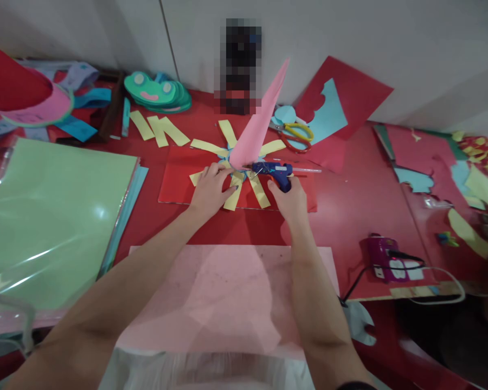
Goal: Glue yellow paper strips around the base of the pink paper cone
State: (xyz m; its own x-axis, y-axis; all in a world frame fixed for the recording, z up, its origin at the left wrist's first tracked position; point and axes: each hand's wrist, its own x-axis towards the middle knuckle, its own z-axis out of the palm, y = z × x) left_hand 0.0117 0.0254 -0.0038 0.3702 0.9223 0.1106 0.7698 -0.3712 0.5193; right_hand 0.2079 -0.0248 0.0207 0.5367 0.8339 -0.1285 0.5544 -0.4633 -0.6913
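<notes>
My right hand [289, 197] is wrapped round a blue hot glue gun [278, 169], with a clear glue stick poking out of its back end. The gun's nozzle meets the base of a tall pink paper cone [260, 119]. That cone stands tilted to the right on a blue-edged piece with yellow paper strips [257, 190] fanning out around it. Beside the cone's base, my left hand [213, 187] rests with fingers apart, its fingertips touching the base area and the strips. Beneath everything lies a red board [177, 181].
Scissors [299, 132] with yellow and red handles lie behind the gun. Green frog cutouts [154, 92] and loose yellow strips [158, 130] are at back left. Plastic-wrapped green sheets [61, 211] cover the left. A purple power socket [384, 257] with cords sits at right.
</notes>
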